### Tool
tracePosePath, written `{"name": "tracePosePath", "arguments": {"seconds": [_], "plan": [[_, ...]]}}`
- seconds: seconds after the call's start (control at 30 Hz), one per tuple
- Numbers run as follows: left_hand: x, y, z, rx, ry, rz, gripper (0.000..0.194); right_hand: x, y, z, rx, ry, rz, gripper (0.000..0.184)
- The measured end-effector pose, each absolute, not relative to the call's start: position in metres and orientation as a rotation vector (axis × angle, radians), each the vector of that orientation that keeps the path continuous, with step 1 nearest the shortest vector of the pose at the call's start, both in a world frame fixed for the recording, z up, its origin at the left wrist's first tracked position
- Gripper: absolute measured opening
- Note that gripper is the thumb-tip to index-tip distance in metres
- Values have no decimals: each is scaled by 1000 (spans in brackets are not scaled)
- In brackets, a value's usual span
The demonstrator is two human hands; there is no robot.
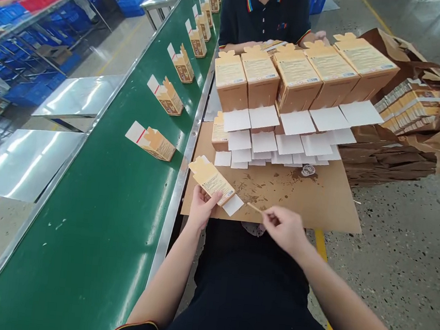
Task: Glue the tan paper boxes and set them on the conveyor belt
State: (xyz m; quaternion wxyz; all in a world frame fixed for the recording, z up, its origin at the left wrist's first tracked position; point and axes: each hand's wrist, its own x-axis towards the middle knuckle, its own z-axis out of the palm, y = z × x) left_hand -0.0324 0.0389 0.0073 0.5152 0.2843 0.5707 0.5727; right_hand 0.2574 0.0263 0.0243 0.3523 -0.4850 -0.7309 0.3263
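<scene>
My left hand (pixel 201 208) grips a small tan carton (pixel 212 181) with its white end flap hanging open toward me. It holds the carton just above the near edge of a brown cardboard sheet (pixel 317 200). My right hand (pixel 284 228) pinches a thin wooden stick (pixel 255 208) whose tip points at that white flap. Rows of the same tan cartons (pixel 290 78) with open white flaps stand at the back of the sheet. A small round lid or pot (pixel 308 169) sits in front of them among brown smears.
A green conveyor belt (pixel 92 235) runs along my left, carrying a line of cartons (pixel 155 143) lying with flaps open. A person in a dark polo (pixel 265 14) sits opposite behind the rows. Brown paper bags with flat carton stacks (pixel 404 107) lie at the right. Metal side tables (pixel 21 161) stand left.
</scene>
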Motion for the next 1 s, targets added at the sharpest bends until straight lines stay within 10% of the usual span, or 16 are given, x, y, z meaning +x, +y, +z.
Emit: {"name": "tracePosePath", "arguments": {"seconds": [0.67,1.0], "plan": [[-16,19,13,1019,1547,1343,82,242,15,-7,-1298,-1785,670,22],[-5,1,-1,1377,1784,1178,55,254,4,3,-1355,-1656,715,20]]}}
